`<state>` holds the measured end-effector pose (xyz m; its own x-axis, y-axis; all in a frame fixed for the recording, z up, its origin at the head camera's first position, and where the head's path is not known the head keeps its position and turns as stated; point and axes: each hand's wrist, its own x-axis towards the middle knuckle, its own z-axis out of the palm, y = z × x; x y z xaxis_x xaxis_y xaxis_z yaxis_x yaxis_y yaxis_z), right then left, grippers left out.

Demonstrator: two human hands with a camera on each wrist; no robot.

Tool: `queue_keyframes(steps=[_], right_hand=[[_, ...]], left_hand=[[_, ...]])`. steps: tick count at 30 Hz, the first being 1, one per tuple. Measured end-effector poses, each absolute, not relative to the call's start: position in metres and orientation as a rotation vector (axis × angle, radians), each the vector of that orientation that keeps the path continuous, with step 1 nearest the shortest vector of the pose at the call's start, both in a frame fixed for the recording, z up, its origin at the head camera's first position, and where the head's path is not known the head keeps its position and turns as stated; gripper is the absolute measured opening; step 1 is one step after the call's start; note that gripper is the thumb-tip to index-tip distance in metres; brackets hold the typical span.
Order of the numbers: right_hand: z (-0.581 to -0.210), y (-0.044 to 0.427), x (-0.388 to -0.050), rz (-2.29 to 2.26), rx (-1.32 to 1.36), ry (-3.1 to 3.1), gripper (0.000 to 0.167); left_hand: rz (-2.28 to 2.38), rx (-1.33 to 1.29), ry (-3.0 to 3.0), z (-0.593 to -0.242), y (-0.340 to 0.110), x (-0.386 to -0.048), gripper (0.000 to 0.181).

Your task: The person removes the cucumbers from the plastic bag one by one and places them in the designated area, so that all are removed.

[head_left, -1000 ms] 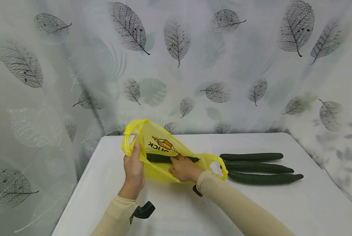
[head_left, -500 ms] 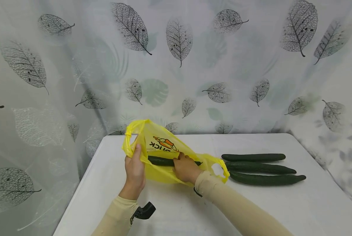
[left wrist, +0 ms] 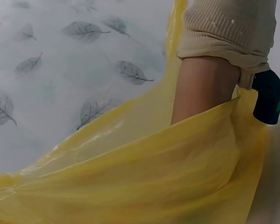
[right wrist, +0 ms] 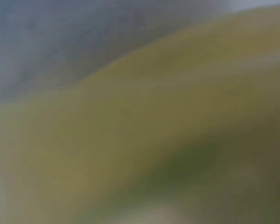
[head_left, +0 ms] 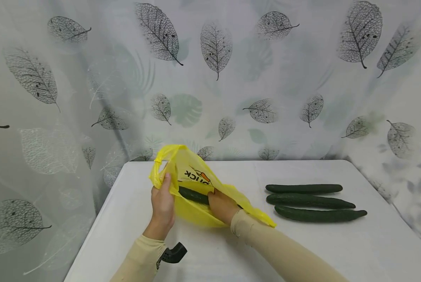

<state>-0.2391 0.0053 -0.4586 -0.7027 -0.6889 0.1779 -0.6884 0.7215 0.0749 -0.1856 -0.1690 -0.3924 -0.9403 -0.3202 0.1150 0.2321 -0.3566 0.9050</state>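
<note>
A thin yellow plastic bag with printed lettering is held up over the table, its mouth spread. My left hand grips the bag's left edge near a handle loop, thumb on the outside. My right hand is inside the mouth and holds a dark green cucumber; its fingers are largely hidden. In the left wrist view the right wrist goes down behind the yellow bag wall. Only blurred yellow and a green patch, likely the cucumber, show in the right wrist view.
Three more cucumbers lie side by side on the right of the white table: a back one, a middle one and a front one. A leaf-patterned curtain hangs behind the table.
My right hand has pushed the cucumber deeper and lower into the bag, tilting its right end down. The bag's right handle has folded down beside the forearm. The left hand keeps its grip.
</note>
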Motion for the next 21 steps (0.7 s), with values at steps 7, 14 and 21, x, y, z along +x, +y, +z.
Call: queue_keyframes(steps=[7,14,21], right_hand=[[-0.458,0.005,-0.237,0.069,1.089,-2.821,0.016],[-0.426,0.001,-0.238,0.976,0.827,-3.273,0.039],[-0.401,0.006,-0.227,1.234,0.742,-3.263,0.04]], left_hand=[[-2.347,0.054,-1.575,-0.395,-0.168,-0.184,0.046],[-2.262,0.019,-1.676,-0.394,-0.169,-0.183,0.048],[-2.173,0.005,-1.699,-0.393,-0.171,-0.184,0.047]])
